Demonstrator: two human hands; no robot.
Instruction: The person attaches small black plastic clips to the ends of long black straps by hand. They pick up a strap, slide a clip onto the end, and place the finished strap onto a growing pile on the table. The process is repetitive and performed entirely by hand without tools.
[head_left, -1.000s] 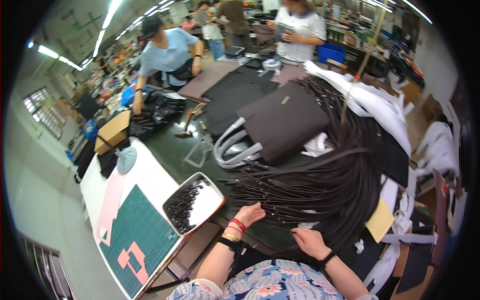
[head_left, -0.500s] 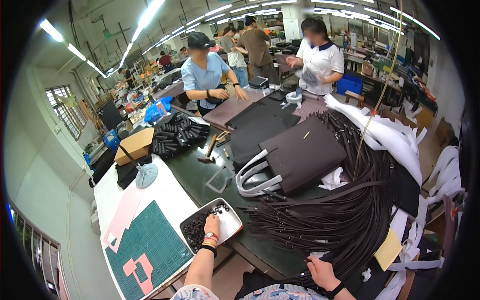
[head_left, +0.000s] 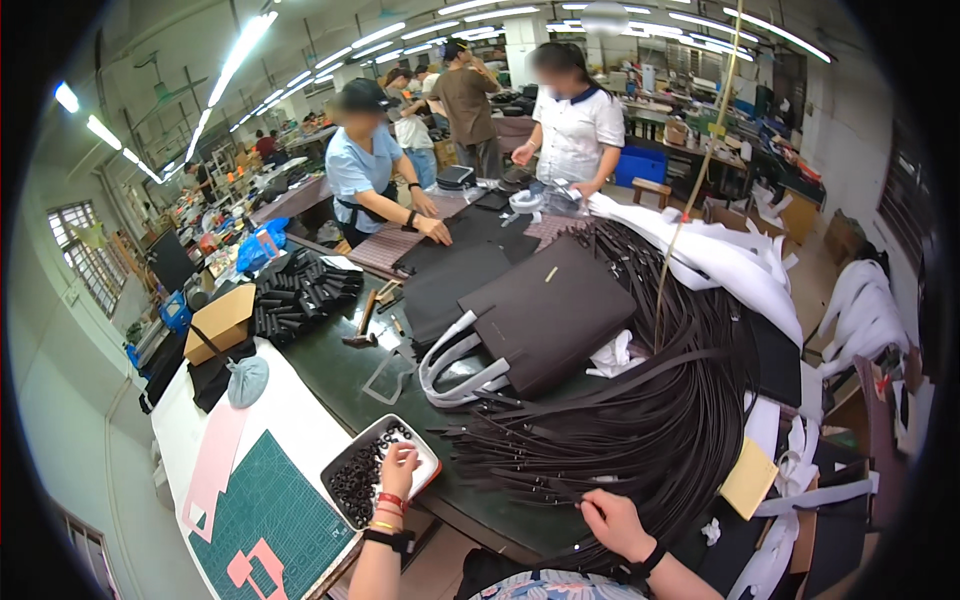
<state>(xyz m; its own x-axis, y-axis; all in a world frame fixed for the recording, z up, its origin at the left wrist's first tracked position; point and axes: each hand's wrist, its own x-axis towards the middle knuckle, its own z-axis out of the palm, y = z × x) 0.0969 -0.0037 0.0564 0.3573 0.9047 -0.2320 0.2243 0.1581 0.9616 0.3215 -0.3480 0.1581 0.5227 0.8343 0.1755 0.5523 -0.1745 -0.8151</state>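
Head view, from the left across: a green cutting mat (head_left: 268,510) with pink pieces lies at about eight o'clock from my left hand (head_left: 398,470). That hand reaches into the shallow white tray (head_left: 432,462) of small black rings (head_left: 358,482), fingers curled down among them; whether I have pinched one I cannot tell, since my knuckles hide the tips. The tray sits close to the table's near edge, so I judge that a hard dig or a pull toward me could tip it and spill rings onto the mat or the floor.

At one o'clock from the tray lies a dark brown handbag (head_left: 548,312) with pale handles (head_left: 455,365), and a white cloth (head_left: 612,355) just beside it.

My right hand (head_left: 612,520) rests at five o'clock from the bag, pressing on the near ends of the fanned heap of dark leather straps (head_left: 640,430), fingers bent, clamping nothing that I can make out. The straps overlap thickly, so drawing one out could drag its neighbours along and muddle the fan, or slide several off the table.
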